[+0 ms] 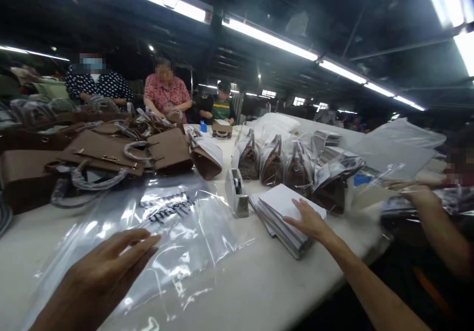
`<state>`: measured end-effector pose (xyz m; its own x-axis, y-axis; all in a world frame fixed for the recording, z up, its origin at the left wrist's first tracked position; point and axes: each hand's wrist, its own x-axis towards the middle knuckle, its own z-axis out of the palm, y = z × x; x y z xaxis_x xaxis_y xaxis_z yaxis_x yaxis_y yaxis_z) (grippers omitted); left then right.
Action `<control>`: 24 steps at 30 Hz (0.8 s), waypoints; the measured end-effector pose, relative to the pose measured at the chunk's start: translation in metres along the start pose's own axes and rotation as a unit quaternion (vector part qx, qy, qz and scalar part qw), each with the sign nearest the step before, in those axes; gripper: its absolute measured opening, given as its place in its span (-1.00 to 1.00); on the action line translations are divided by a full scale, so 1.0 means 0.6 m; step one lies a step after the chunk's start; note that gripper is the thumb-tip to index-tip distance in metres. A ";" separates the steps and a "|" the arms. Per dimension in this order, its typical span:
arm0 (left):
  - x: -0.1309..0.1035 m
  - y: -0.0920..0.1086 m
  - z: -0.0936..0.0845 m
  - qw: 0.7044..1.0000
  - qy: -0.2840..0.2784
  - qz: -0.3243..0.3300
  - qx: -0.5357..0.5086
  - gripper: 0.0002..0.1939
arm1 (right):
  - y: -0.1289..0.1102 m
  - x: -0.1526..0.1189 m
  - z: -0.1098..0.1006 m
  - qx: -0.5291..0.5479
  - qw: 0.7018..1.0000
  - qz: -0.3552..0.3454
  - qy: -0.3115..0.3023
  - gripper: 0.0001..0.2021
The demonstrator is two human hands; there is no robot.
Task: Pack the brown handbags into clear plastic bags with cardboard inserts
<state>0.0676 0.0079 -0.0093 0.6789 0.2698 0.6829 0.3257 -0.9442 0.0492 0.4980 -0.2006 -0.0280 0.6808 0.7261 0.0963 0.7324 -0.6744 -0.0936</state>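
Observation:
My left hand [107, 267] is over a pile of clear plastic bags [200, 222] with dark lettering, its fingers stretched forward and nothing seen in them. Whether it touches the plastic I cannot tell. My right hand [307, 218] lies with spread fingers on the top sheet of a stack of white paper sheets [276, 200]. Just left of that stack stands a grey tape dispenser [237, 195]. Brown handbags [99, 148] with plastic-wrapped handles are heaped beyond the plastic bags. One brown handbag [207, 161] with white paper on it leans near the dispenser.
Several bagged handbags [272, 165] stand in a row behind the paper stack. Large translucent sheets [392, 146] lie at the back right. A co-worker's arm [437, 217] reaches in at the right edge. Other people [168, 91] work across the white table [255, 281].

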 end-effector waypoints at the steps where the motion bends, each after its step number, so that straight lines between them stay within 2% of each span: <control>1: 0.000 0.002 0.002 1.000 -0.004 -0.006 -0.002 -0.70 | 0.010 0.008 0.005 -0.001 1.000 0.006 -0.013 -0.24; 4: 0.003 0.012 0.014 1.000 -0.003 -0.015 -0.004 -0.67 | 0.005 0.028 0.016 -0.012 0.999 0.017 -0.044 -0.16; 8: 0.009 0.022 0.032 1.000 -0.017 -0.003 -0.005 -0.66 | -0.045 0.068 0.026 -0.015 0.999 0.022 -0.041 -0.12; 11: 0.006 0.021 0.038 0.999 -0.033 -0.004 -0.015 -0.67 | -0.072 0.096 0.031 -0.013 0.999 0.012 -0.046 -0.24; 14: -0.005 0.016 0.042 0.997 -0.066 -0.032 -0.025 -0.69 | -0.077 0.105 0.029 -0.012 0.998 -0.010 -0.058 -0.38; 19: -0.013 0.014 0.048 0.988 -0.081 -0.101 -0.085 -0.68 | -0.069 0.111 0.006 0.000 0.998 -0.037 -0.053 -0.42; 22: 0.001 0.019 0.041 0.984 -0.094 -0.098 -0.117 -0.71 | -0.076 0.107 -0.022 0.011 0.998 -0.038 -0.040 -0.57; 24: 0.015 0.026 0.028 0.982 -0.109 -0.095 -0.125 -0.74 | -0.083 0.091 -0.046 0.019 1.000 -0.021 -0.007 -0.65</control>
<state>0.0899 -0.0010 -0.0146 0.7549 0.4540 0.4733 0.3065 -0.8823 0.3574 0.4986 -0.1308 0.0093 0.6491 0.7557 0.0868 0.7596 -0.6380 -0.1266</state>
